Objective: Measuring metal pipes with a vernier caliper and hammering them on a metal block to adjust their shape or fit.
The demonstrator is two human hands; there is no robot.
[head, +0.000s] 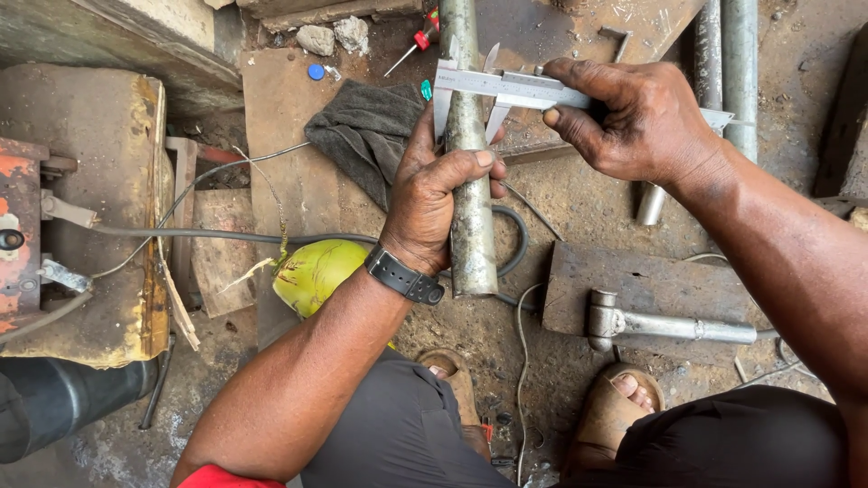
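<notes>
Soft, even daylight, weak shadows, mild sheen on the metal pipe (472, 181), sharp focus, slight wide-angle edge stretch.

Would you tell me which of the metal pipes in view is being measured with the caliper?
The pipe gripped upright in the left hand; the right hand holds the caliper across it. The two pipes at top right lie untouched.

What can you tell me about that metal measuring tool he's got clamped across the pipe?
The caliper is a sliding gauge of bare grey metal with a long flat ruled bar lying nearly level. Two long pointed jaws hang down and straddle the pipe near its upper part; small points stick up above the bar. The right hand grips the slider, thumb beneath it, and the bar's tail pokes out past the hand. The left hand holds the pipe just below the jaws.
</notes>
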